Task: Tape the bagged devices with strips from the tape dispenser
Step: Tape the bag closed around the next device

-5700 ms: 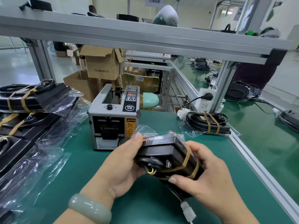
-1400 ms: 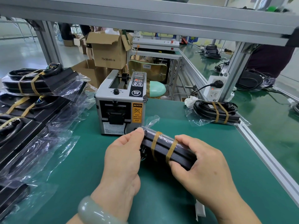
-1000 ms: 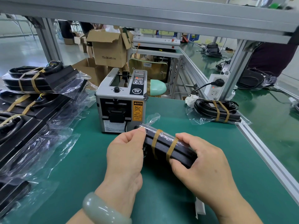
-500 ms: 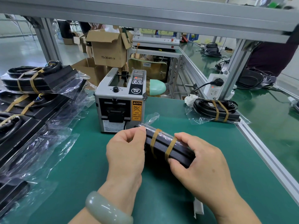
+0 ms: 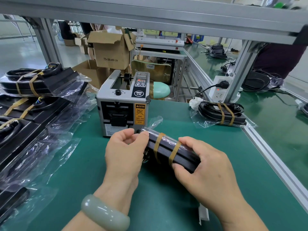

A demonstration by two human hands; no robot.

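A black bagged device (image 5: 173,153), bound by two tan bands inside clear plastic, lies slanted on the green mat between my hands. My left hand (image 5: 124,151) pinches its upper left end, where the bag's loose flap sticks up. My right hand (image 5: 206,165) grips its lower right end, fingers curled over the edge. The grey tape dispenser (image 5: 122,104) stands right behind the device, its outlet facing me. I cannot see a strip of tape at the outlet.
Several bagged devices (image 5: 33,84) are stacked along the left side of the mat. One more bagged device (image 5: 221,112) lies at the right by the aluminium rail (image 5: 273,159). A power strip (image 5: 219,88) hangs on the frame post. Cardboard boxes (image 5: 111,49) stand behind the bench.
Since 5.7 s ago the device has been turned from its cable side facing me to its flat banded side up. Over the last second both hands hold it nearly still.
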